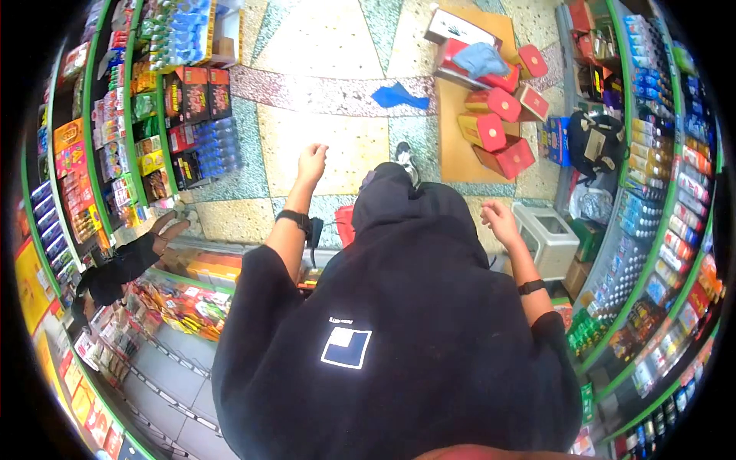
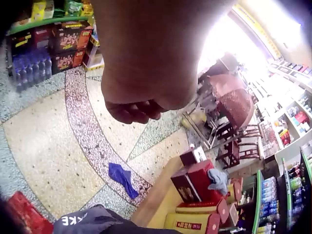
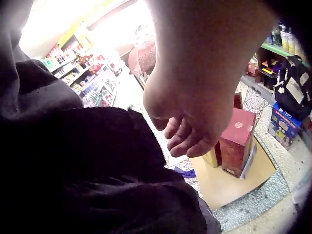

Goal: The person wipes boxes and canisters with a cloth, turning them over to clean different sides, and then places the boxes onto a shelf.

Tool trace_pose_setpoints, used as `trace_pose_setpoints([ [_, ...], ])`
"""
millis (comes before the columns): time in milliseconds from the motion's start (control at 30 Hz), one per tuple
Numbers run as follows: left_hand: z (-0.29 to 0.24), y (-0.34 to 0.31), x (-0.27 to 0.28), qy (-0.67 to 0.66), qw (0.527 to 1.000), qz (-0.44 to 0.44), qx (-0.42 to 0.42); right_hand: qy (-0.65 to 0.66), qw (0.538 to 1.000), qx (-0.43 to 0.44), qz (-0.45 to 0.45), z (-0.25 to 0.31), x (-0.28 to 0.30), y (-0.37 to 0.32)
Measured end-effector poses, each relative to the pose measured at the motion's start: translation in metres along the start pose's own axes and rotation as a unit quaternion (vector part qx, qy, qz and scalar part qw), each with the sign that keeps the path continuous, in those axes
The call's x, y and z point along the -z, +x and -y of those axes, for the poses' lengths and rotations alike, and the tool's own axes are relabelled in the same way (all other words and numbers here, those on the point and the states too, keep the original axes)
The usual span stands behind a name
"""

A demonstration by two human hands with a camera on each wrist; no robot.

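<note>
My left hand (image 1: 312, 162) hangs over the pale floor, fingers loosely curled around nothing. In the left wrist view the left hand (image 2: 146, 92) appears from the back, fingertips bent under. My right hand (image 1: 500, 222) is beside my hip, near a cream-coloured stool (image 1: 543, 239), its fingers loosely bent and holding nothing. Ahead on the floor lies a blue cloth (image 1: 400, 96). To its right, red and gold gift boxes (image 1: 491, 130) stand on flattened cardboard (image 1: 454, 162), and a grey-blue cloth (image 1: 481, 60) rests on a red box.
Stocked shelves (image 1: 659, 192) line the right side; others (image 1: 115, 130) stand at left, with wrapped bottles (image 1: 218, 146) by dark cartons. A black backpack (image 1: 596, 142) sits beside a blue box (image 1: 557, 142). Another person's dark sleeve (image 1: 115, 272) shows at left. Chairs (image 2: 241, 146) stand farther off.
</note>
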State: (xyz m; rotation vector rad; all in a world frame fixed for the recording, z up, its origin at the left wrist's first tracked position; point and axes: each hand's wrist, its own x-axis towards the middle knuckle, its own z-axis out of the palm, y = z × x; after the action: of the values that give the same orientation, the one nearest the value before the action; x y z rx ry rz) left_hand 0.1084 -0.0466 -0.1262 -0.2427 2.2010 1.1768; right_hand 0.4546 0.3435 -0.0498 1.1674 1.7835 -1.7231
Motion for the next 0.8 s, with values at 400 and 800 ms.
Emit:
trace_pose_setpoints([
  [400, 0.112, -0.047, 0.168, -0.184, 0.972, -0.129, 0.073, -0.193, 0.979, -0.06, 0.009, -0.061, -0.122, 0.128],
  [800, 0.023, 0.196, 0.24, 0.051, 0.995, 0.062, -0.053, -0.055, 0.975, -0.087, -0.194, 0.074, -0.226, 0.195],
])
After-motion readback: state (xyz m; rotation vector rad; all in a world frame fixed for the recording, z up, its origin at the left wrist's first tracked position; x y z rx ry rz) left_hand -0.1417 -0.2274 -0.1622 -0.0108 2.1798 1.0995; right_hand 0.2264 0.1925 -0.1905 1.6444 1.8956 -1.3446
